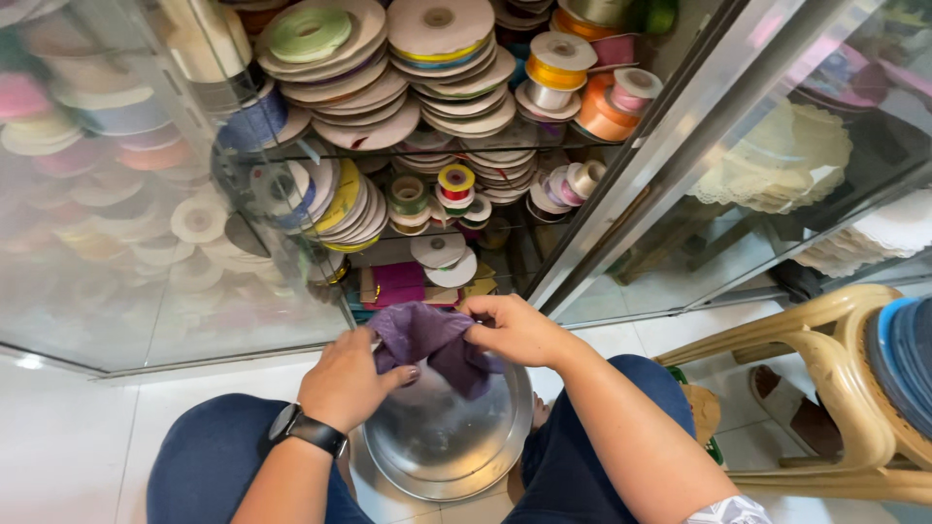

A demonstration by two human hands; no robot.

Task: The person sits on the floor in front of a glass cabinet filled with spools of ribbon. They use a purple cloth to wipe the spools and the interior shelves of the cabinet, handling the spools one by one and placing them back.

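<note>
Seated person, 2 hands low center of frame, both gripping 1 purple cloth [432, 340]. Left hand [348, 383] clenched on the cloth's left end, watch [301, 427] on that wrist; right hand [515, 328] pinching the upper right edge, fingers curled in. Cloth bunched between them, hanging just above and partly into a round metal basin [442, 442] held between the knees at bottom center. Upper half of frame: glass display cabinet [146, 291] stacked with ribbon spools [442, 58], door open, purple and gold packets [408, 283] on the low shelf just behind the hands. Plastic stool [835, 388] at right. Risks, as judged: basin looks only propped by the legs, so a hard tug on the cloth could tip it onto the tile; elbows sit near the open glass door and could knock it; cloth's loose end could slip from the pinch.
</note>
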